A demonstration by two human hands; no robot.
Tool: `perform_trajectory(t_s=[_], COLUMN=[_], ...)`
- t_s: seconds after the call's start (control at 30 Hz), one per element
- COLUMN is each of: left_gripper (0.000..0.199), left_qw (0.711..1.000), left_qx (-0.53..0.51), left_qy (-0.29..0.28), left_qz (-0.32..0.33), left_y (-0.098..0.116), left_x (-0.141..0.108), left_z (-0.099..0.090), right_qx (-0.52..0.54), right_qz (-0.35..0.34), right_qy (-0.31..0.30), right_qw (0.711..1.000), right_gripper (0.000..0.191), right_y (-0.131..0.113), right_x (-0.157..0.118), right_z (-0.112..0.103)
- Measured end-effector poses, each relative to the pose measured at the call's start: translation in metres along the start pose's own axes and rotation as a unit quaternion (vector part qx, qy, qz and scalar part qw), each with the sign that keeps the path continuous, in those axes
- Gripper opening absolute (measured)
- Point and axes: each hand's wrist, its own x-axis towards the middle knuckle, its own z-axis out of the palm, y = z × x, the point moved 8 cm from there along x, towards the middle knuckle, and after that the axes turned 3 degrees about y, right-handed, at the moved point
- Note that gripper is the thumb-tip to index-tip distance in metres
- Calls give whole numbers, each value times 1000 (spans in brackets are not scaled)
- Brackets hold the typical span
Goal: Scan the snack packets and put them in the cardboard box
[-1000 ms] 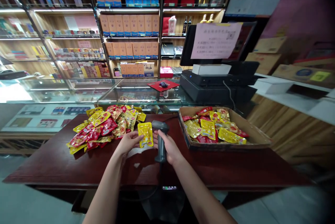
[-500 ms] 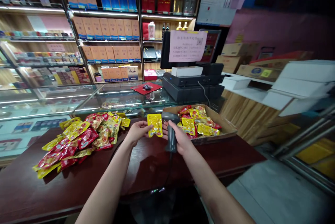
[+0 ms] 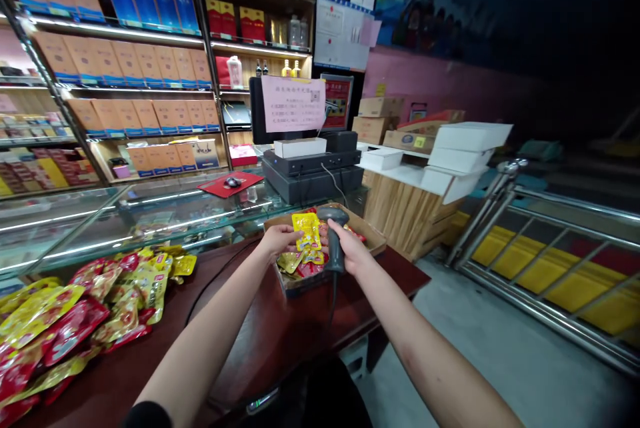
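While the left hand (image 3: pixel 277 240) pinched a flat yellow foil snack packet (image 3: pixel 306 231) upright just above the open brown cardboard box (image 3: pixel 373 239) at the centre of the frame, the right hand (image 3: pixel 351 251) was clenched round the grip of a dark grey handheld barcode scanner (image 3: pixel 333 241), its head touching or nearly touching the packet. Judging by this, the scan step was in hand, and the next move called for setting the packet down among those in the box. Both forearms reached forward from the lower frame over the dark red wooden table (image 3: pixel 280 335), converging at the box, well apart from the loose heap of red and yellow packets (image 3: pixel 85 315) at lower left.

Lit shelves (image 3: pixel 130 68) of boxed goods — glass counter (image 3: pixel 150 211), pink wall (image 3: pixel 425 85), grey floor (image 3: pixel 480 341).
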Motion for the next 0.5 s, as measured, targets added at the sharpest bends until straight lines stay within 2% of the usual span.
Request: perform_trajectory(t_s=[0.1,0.17,0.33,0.5], left_gripper=[41,39,46,46], left_qw=[1000,999,993,993], left_qx=[20,44,88,87], left_qy=[2,13,65,50], left_qz=[-10,-3,52,54], left_y=[-6,-7,6,12], left_x=[13,20,30,26], left_z=[16,18,4,-7], right_qx=[3,6,2,11], right_qz=[-1,-1,-13,-14], right_qy=[12,24,66,49], right_qw=[1000,1000,998,999], right_gripper=[19,18,20,18], right_y=[-5,-8,-13,-12], right_x=[8,12,21,19], right_z=[-15,-23,-39,-31])
